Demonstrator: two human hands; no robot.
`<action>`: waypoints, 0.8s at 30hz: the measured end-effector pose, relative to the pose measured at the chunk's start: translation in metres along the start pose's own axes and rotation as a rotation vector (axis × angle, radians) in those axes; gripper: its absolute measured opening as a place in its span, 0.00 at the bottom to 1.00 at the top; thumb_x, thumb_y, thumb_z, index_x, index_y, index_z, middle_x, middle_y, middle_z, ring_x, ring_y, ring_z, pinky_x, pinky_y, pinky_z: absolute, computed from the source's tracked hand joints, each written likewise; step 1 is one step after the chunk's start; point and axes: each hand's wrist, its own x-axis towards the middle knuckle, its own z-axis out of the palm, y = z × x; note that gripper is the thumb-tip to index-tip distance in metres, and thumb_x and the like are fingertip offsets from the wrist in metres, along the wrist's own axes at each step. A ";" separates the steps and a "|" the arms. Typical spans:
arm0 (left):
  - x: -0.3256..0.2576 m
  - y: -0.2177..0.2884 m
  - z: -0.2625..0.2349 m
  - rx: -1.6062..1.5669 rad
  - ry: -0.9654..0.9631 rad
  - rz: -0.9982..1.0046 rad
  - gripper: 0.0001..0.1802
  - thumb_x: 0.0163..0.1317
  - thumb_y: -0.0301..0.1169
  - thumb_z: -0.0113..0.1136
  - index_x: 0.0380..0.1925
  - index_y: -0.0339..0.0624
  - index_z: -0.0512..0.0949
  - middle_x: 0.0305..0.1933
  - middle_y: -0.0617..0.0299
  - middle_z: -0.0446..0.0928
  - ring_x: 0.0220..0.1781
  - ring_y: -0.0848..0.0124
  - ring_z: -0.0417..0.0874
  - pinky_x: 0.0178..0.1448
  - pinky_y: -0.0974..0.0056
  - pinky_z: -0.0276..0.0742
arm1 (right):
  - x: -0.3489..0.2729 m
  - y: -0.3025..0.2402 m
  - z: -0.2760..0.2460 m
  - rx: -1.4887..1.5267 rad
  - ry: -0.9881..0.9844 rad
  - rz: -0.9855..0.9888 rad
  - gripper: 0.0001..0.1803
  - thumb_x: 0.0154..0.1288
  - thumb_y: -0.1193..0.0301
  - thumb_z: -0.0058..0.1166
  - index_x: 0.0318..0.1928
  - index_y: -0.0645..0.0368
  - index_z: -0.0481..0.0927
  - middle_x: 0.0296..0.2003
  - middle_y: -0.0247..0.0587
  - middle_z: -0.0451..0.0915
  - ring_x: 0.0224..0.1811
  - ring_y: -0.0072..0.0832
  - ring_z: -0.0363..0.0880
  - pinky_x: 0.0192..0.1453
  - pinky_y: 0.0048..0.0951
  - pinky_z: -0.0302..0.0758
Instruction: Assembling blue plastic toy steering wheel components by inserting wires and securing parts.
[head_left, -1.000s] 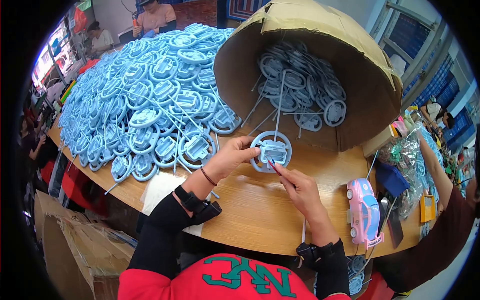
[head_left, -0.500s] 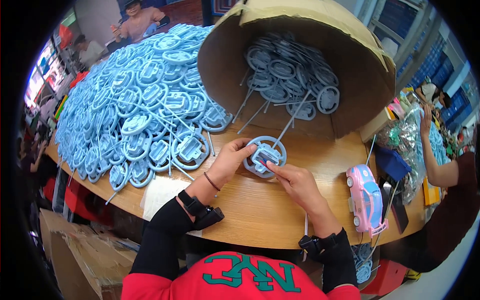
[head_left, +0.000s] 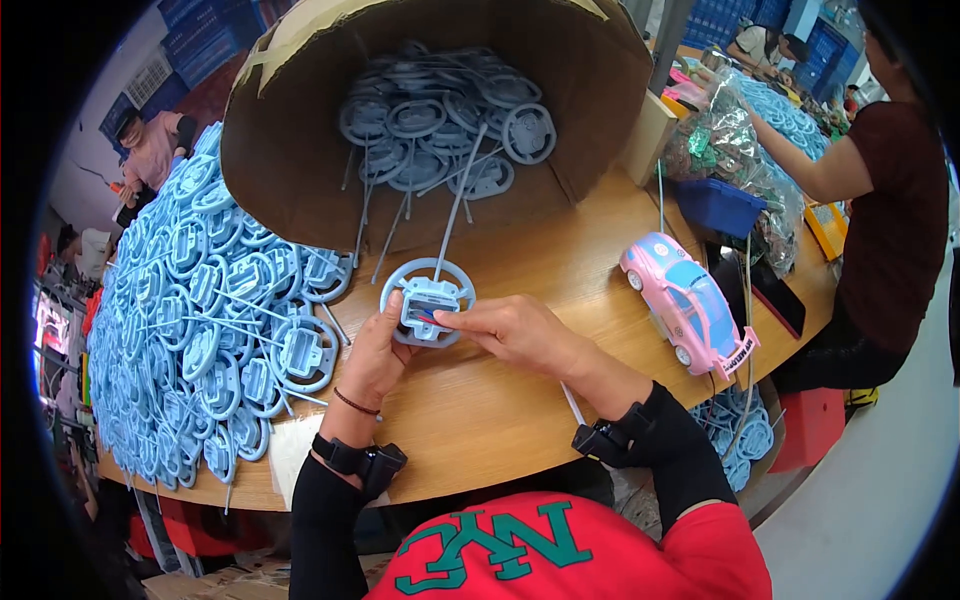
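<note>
Clad in a red shirt with green block lettering edged in white across the chest. Black sleeves to both wrists. Black strapped devices on each wrist, plus a thin dark-red cord bracelet above the left one. Both hands bare.

Before us on the bench a ring-shaped part between our left hand and right hand, heap of like parts at our left, tipped carton of more behind, toy car to our right, co-worker beyond it.
</note>
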 end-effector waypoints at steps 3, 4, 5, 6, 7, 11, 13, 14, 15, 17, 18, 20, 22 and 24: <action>-0.002 0.003 0.002 0.007 -0.024 0.018 0.26 0.68 0.47 0.43 0.52 0.35 0.67 0.50 0.53 0.75 0.51 0.64 0.78 0.55 0.55 0.77 | 0.001 -0.004 -0.002 0.001 -0.014 -0.009 0.20 0.59 0.73 0.55 0.52 0.40 0.77 0.31 0.41 0.79 0.28 0.40 0.77 0.30 0.35 0.73; -0.004 0.005 0.005 0.015 -0.032 0.039 0.27 0.68 0.47 0.43 0.52 0.33 0.68 0.50 0.52 0.74 0.52 0.64 0.77 0.55 0.57 0.76 | 0.001 -0.006 -0.002 0.000 -0.019 -0.010 0.20 0.59 0.73 0.55 0.52 0.40 0.77 0.30 0.42 0.79 0.27 0.40 0.77 0.30 0.35 0.73; -0.005 0.006 0.005 0.021 -0.034 0.059 0.27 0.67 0.47 0.44 0.52 0.33 0.67 0.50 0.52 0.74 0.52 0.64 0.77 0.55 0.57 0.76 | 0.002 -0.008 -0.002 0.001 -0.014 -0.002 0.20 0.59 0.73 0.55 0.52 0.40 0.77 0.30 0.42 0.79 0.27 0.40 0.77 0.30 0.35 0.73; -0.005 0.006 0.005 0.023 -0.037 0.050 0.27 0.67 0.47 0.44 0.52 0.33 0.67 0.50 0.52 0.74 0.52 0.64 0.77 0.55 0.57 0.76 | 0.003 -0.010 -0.002 0.008 0.000 0.001 0.18 0.58 0.72 0.54 0.50 0.41 0.78 0.29 0.42 0.79 0.28 0.41 0.77 0.30 0.37 0.72; -0.004 0.005 0.005 0.030 -0.032 0.056 0.26 0.67 0.47 0.44 0.52 0.34 0.67 0.50 0.52 0.75 0.52 0.64 0.77 0.55 0.57 0.76 | 0.003 -0.010 -0.003 0.013 0.014 0.003 0.16 0.58 0.71 0.54 0.48 0.42 0.79 0.27 0.43 0.79 0.28 0.42 0.77 0.29 0.40 0.72; 0.001 0.000 0.002 0.039 -0.002 0.080 0.24 0.68 0.46 0.44 0.52 0.37 0.67 0.49 0.54 0.75 0.50 0.65 0.78 0.53 0.59 0.78 | 0.002 -0.005 -0.003 -0.010 0.024 0.010 0.16 0.58 0.71 0.54 0.48 0.42 0.79 0.27 0.44 0.78 0.28 0.42 0.77 0.29 0.40 0.72; 0.003 -0.003 -0.003 0.035 -0.012 0.079 0.23 0.68 0.45 0.45 0.52 0.38 0.67 0.48 0.55 0.76 0.49 0.66 0.79 0.52 0.59 0.78 | 0.003 -0.004 -0.002 -0.024 -0.008 -0.001 0.19 0.59 0.72 0.54 0.51 0.40 0.78 0.30 0.42 0.79 0.29 0.41 0.77 0.30 0.36 0.73; 0.003 -0.003 -0.005 0.031 0.015 0.100 0.21 0.68 0.43 0.45 0.51 0.38 0.68 0.48 0.56 0.76 0.48 0.67 0.79 0.51 0.60 0.78 | 0.003 -0.005 -0.002 -0.022 -0.009 -0.008 0.19 0.59 0.72 0.54 0.51 0.40 0.78 0.30 0.42 0.79 0.29 0.41 0.77 0.30 0.36 0.73; 0.003 -0.003 -0.006 0.026 0.042 0.123 0.20 0.68 0.42 0.46 0.51 0.39 0.68 0.47 0.57 0.76 0.47 0.68 0.79 0.50 0.61 0.79 | 0.004 -0.005 -0.002 -0.023 -0.025 0.005 0.19 0.59 0.72 0.54 0.51 0.40 0.78 0.30 0.43 0.79 0.29 0.41 0.77 0.31 0.36 0.73; 0.003 -0.004 -0.006 0.017 0.054 0.118 0.19 0.68 0.42 0.47 0.50 0.39 0.69 0.46 0.58 0.76 0.47 0.69 0.79 0.50 0.62 0.78 | 0.002 -0.006 -0.001 -0.024 -0.047 0.011 0.19 0.59 0.72 0.54 0.51 0.40 0.78 0.31 0.43 0.79 0.29 0.41 0.77 0.31 0.36 0.73; 0.003 -0.005 -0.006 0.009 0.061 0.108 0.18 0.67 0.41 0.47 0.50 0.39 0.69 0.46 0.58 0.77 0.46 0.69 0.79 0.50 0.62 0.78 | 0.002 -0.007 0.000 -0.014 -0.023 0.015 0.18 0.58 0.72 0.54 0.50 0.42 0.78 0.29 0.43 0.78 0.29 0.41 0.77 0.31 0.38 0.72; 0.004 -0.008 -0.006 0.001 0.069 0.130 0.19 0.67 0.41 0.49 0.49 0.39 0.69 0.46 0.59 0.77 0.46 0.70 0.79 0.49 0.63 0.78 | 0.001 -0.006 0.001 -0.006 -0.002 0.016 0.17 0.58 0.71 0.54 0.48 0.44 0.79 0.27 0.43 0.78 0.29 0.42 0.77 0.31 0.40 0.72; 0.004 -0.007 -0.005 0.001 0.102 0.117 0.19 0.66 0.41 0.50 0.49 0.40 0.70 0.45 0.60 0.77 0.46 0.70 0.79 0.49 0.63 0.78 | 0.001 -0.002 0.006 0.002 0.003 0.011 0.17 0.58 0.71 0.54 0.49 0.44 0.78 0.27 0.42 0.78 0.29 0.42 0.77 0.31 0.40 0.72; 0.002 -0.007 -0.007 0.000 0.113 0.138 0.18 0.66 0.40 0.50 0.49 0.40 0.70 0.45 0.60 0.77 0.46 0.71 0.79 0.49 0.64 0.78 | 0.002 -0.004 0.006 -0.001 -0.012 0.019 0.16 0.58 0.71 0.54 0.49 0.44 0.79 0.28 0.42 0.78 0.30 0.42 0.77 0.32 0.40 0.72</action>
